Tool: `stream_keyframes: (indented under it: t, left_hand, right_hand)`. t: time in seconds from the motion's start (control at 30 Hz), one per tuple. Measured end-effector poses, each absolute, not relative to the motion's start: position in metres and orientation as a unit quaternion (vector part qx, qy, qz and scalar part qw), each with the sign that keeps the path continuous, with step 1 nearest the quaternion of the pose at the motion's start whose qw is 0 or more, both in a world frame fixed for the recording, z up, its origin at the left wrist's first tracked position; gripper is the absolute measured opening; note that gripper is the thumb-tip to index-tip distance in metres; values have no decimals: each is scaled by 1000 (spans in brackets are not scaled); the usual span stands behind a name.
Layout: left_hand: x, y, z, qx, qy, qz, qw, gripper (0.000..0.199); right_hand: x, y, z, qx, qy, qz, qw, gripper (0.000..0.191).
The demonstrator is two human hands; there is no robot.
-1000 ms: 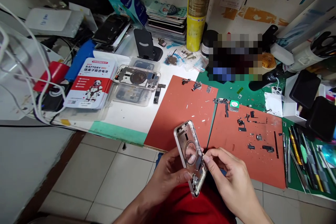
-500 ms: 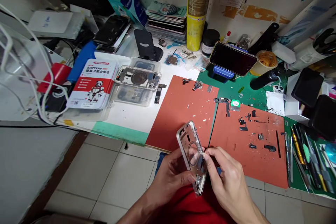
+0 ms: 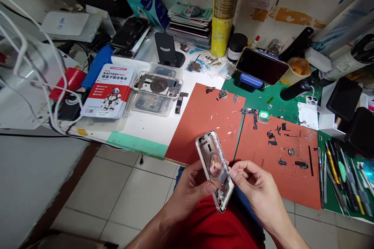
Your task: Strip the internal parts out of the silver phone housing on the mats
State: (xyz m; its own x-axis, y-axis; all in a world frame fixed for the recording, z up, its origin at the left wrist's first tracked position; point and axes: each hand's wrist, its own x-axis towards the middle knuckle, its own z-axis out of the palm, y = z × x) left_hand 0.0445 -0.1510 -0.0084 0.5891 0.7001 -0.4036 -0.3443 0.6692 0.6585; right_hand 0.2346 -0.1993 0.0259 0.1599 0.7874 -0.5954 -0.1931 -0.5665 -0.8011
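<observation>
Phone frame (image 3: 214, 171): bare metal, silver edge, clear back with a round ring at its middle, a few small parts left inside. Tilted on its long axis, held up between both hands, above the lap and a red shirt (image 3: 210, 225).

Left hand (image 3: 189, 190): cupped under and behind the frame's lower left side, fingers wrapped around the edge. Right hand (image 3: 258, 190): fingertips pinched on the frame's right edge. Both hands together, clamped on the same frame.

Straight ahead of the hands, two red rubber mats side by side. Left-hand mat (image 3: 201, 124): a few small metal brackets along its far edge. Right-hand mat (image 3: 280, 179): rows of tiny phone parts and screws, a small green-and-white label near its far edge.

Ahead and left of the hands, a second phone frame (image 3: 157, 85) on a clear plastic tray (image 3: 153, 105), a narrow circuit board (image 3: 179, 105) just beside it. Farther left, a red-and-white battery box (image 3: 109, 91).

Far ahead, a tall spray can (image 3: 223, 7), a stack of phone screens (image 3: 189, 23), and a black-screened phone (image 3: 262, 66) on a blue stand. Right of the right hand, a row of screwdrivers and tweezers (image 3: 336, 171). Below the left hand, floor tiles (image 3: 137, 190).
</observation>
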Motion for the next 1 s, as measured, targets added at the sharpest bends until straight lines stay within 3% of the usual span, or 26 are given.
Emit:
stream_keyframes:
  t: [0.37,0.8,1.0]
  left_hand:
    - [46,-147,-6,257,287,311,869,39]
    - [47,-146,-4,283,313,288,859,25]
    - [48,-145,-3,294,333,283,850,29]
  right_hand:
    - [245,-195,31,-672,-311,574,350,34]
    - [248,-192,39,-674,-358,556,330,30]
    - [247,-189,39,-666,-354,562,339,27]
